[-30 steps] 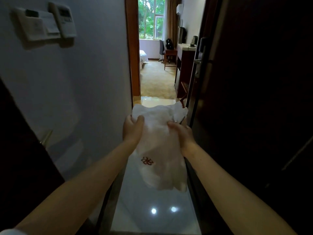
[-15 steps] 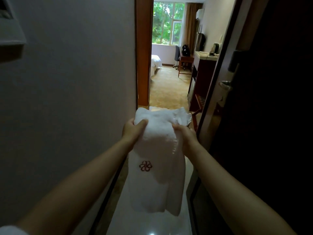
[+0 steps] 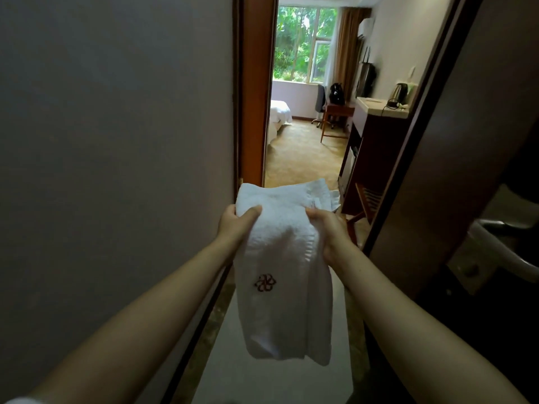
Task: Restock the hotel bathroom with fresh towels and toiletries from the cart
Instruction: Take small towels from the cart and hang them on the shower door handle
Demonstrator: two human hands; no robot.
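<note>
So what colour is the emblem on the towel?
Dark reddish-brown emblem on the white towel; head view shows it.

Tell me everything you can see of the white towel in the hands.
The white towel looks like soft terry cloth, folded and draped, its lower end hanging free above the pale floor. A dark red flower-like emblem is stitched on its front; a small label shows near the top edge. The left hand and right hand grip its upper part from either side, thumbs on top.
</note>
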